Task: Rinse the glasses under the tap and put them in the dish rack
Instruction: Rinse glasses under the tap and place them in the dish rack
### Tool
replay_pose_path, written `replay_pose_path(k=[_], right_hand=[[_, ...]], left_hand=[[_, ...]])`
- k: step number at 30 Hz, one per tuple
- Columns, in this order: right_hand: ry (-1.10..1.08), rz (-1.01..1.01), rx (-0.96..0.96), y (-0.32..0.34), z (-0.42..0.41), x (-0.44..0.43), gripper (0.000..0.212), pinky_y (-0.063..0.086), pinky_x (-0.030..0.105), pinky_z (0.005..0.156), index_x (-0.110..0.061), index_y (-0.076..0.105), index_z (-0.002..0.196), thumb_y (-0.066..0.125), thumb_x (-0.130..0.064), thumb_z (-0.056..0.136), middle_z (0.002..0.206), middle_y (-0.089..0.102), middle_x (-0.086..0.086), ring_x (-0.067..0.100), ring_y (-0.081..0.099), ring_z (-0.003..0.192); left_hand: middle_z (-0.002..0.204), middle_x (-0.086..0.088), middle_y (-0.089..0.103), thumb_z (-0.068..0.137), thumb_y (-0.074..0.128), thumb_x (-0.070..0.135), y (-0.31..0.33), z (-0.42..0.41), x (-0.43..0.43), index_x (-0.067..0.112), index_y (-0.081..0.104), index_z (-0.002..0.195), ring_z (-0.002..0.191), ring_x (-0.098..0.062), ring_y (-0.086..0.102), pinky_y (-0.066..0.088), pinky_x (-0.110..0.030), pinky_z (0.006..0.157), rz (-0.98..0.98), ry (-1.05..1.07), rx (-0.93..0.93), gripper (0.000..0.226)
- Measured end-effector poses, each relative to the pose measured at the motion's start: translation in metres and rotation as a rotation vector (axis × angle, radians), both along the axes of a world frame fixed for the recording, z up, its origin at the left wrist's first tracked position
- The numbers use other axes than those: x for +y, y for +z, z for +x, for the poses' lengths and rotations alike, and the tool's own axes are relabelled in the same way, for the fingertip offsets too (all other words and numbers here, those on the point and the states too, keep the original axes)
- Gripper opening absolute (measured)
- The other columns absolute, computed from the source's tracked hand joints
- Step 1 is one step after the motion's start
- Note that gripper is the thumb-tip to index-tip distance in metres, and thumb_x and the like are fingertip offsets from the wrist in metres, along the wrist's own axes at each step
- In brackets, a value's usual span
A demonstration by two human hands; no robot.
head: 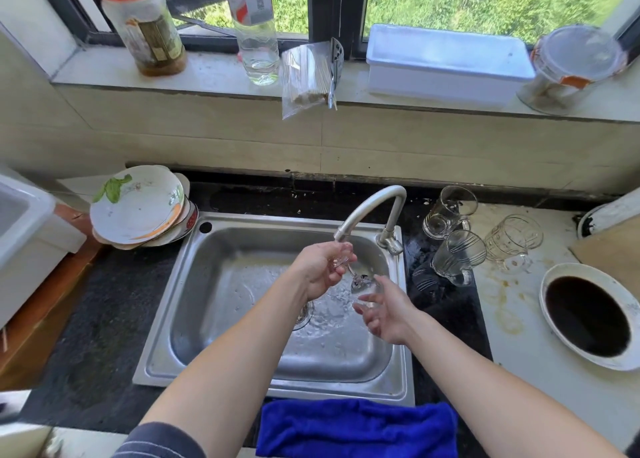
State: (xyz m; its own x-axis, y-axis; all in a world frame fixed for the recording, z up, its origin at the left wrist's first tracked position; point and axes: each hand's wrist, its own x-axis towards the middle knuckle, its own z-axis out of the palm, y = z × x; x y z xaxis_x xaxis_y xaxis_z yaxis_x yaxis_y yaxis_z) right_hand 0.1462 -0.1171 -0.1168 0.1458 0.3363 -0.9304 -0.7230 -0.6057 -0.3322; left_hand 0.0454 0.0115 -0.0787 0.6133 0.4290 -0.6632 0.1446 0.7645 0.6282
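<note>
Left hand [323, 272] grips a glass [362, 283] under the tap [367, 212], over the sink [221, 250]. Right hand [386, 314] hangs loose-fingered just beside it. I'd tilt its mouth into the stream, turn it slowly and grip firmly, as wet glass slips.

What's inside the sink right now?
Water splashing in the sink, and a clear glass gripped by the left hand, with the right hand beside it. The left forearm covers part of the drain.
</note>
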Motion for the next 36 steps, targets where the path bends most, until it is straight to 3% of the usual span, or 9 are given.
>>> replay_pose_path(k=[4,8,10,13,16,22,29,32,36], right_hand=[[0.235,0.114,-0.453,-0.001,0.008,0.005,0.034,0.05,0.032,0.068,-0.015,0.054,0.128,0.044,-0.033,0.101,0.108,0.059,0.003,0.02,0.059,0.089],[0.6,0.343,-0.693,-0.001,0.015,0.012,0.053,0.045,0.037,0.099,-0.024,0.051,0.136,0.067,-0.015,0.085,0.13,0.054,-0.004,0.014,0.053,0.12],[0.804,0.357,-0.921,-0.002,0.01,0.021,0.06,0.043,0.035,0.1,-0.026,0.054,0.132,0.078,-0.024,0.076,0.129,0.052,-0.007,0.012,0.052,0.119],[0.858,0.307,-1.181,0.001,0.0,0.036,0.028,0.049,0.037,0.081,-0.022,0.064,0.103,0.072,-0.033,0.079,0.1,0.064,-0.005,0.018,0.06,0.091],[0.866,0.221,-1.11,-0.001,-0.003,0.046,0.014,0.051,0.037,0.074,-0.023,0.065,0.081,0.062,-0.037,0.079,0.08,0.069,-0.001,0.022,0.063,0.079],[0.65,0.252,-0.889,-0.001,-0.017,0.081,0.043,0.051,0.041,0.082,-0.018,0.07,0.068,0.047,-0.051,0.083,0.075,0.072,-0.004,0.019,0.068,0.078],[0.266,0.393,-0.598,0.007,-0.036,0.103,0.018,0.051,0.017,0.07,0.001,0.07,0.099,0.059,-0.013,0.095,0.088,0.065,0.008,0.018,0.059,0.083],[0.257,0.355,-0.635,0.0,-0.031,0.094,0.017,0.051,0.039,0.094,-0.01,0.074,0.093,0.062,-0.021,0.093,0.103,0.072,0.011,0.026,0.066,0.099],[0.442,0.286,-0.808,-0.01,-0.021,0.065,0.024,0.05,0.042,0.089,-0.011,0.072,0.085,0.067,-0.035,0.088,0.091,0.073,0.009,0.024,0.068,0.089]], left_hand=[[0.084,-0.01,0.067,0.092,0.053,-0.002,0.002,-0.011,0.011,0.002,0.062,0.097,0.046,-0.007,0.051,0.039,-0.014,0.041,-0.022,-0.02,-0.09,0.012],[0.089,-0.013,0.067,0.096,0.044,-0.002,0.002,-0.02,0.019,-0.003,0.055,0.116,0.049,-0.012,0.056,0.041,-0.017,0.042,-0.037,0.003,-0.132,0.023],[0.091,-0.012,0.065,0.095,0.045,-0.003,0.006,-0.02,0.02,-0.003,0.054,0.117,0.052,-0.011,0.057,0.042,-0.017,0.045,-0.059,-0.045,-0.169,0.024],[0.088,-0.01,0.067,0.091,0.051,-0.005,0.011,-0.018,0.021,-0.003,0.056,0.114,0.056,-0.012,0.06,0.045,-0.018,0.048,-0.003,-0.08,-0.126,0.023],[0.079,-0.014,0.068,0.085,0.058,-0.009,0.006,-0.023,0.032,-0.004,0.057,0.115,0.056,-0.018,0.061,0.047,-0.023,0.048,0.201,0.066,0.178,0.03],[0.079,-0.011,0.06,0.091,0.046,-0.004,-0.01,-0.068,0.054,0.004,0.056,0.106,0.052,-0.018,0.054,0.043,-0.018,0.037,0.345,0.275,0.436,0.019],[0.071,-0.012,0.057,0.091,0.042,-0.006,-0.031,-0.108,0.049,0.002,0.054,0.106,0.051,-0.018,0.051,0.037,-0.021,0.04,0.275,0.287,0.497,0.021],[0.072,-0.011,0.059,0.089,0.042,-0.005,-0.041,-0.112,0.046,0.004,0.056,0.103,0.049,-0.017,0.053,0.038,-0.022,0.041,0.303,0.223,0.528,0.022],[0.068,-0.009,0.059,0.089,0.043,-0.002,-0.049,-0.1,0.038,0.01,0.056,0.09,0.05,-0.018,0.052,0.036,-0.019,0.04,0.413,0.032,0.555,0.018]])
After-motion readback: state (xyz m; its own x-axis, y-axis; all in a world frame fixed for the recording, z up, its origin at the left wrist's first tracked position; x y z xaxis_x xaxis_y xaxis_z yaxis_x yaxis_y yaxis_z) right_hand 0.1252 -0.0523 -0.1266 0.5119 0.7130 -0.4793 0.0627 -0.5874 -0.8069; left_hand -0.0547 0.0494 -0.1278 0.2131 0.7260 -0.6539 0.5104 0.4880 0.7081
